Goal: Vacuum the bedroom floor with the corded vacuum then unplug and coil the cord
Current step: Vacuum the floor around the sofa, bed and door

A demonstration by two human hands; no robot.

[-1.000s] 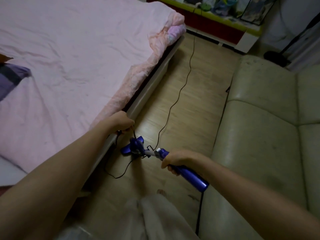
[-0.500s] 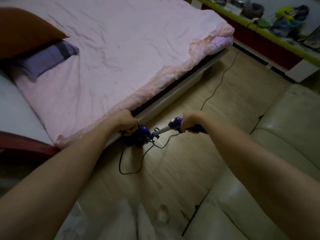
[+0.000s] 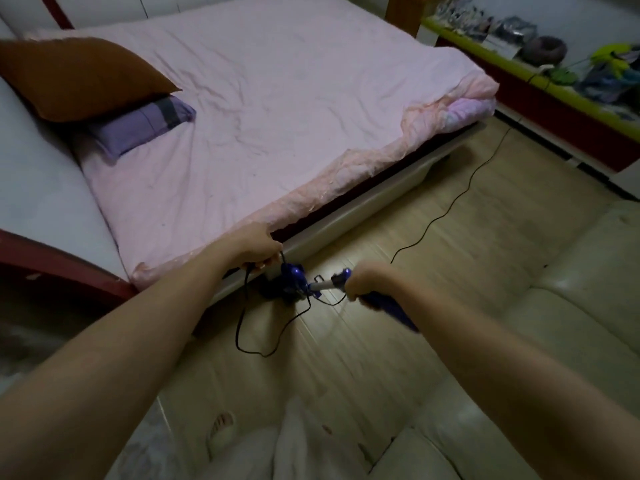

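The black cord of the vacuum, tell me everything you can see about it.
The black cord is thin and looks rubbery. It runs slack across the wooden floor from the far shelf side toward the blue vacuum. Near the vacuum it droops in a loose loop on the floor. The left hand holds a strand beside the bed; the right hand grips the vacuum's handle. No plug shows.

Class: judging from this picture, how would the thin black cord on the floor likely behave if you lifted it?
The thin black power cord is probably floppy: it snakes across the wooden floor and sags in a loop below the left hand. Likely light, being so thin.
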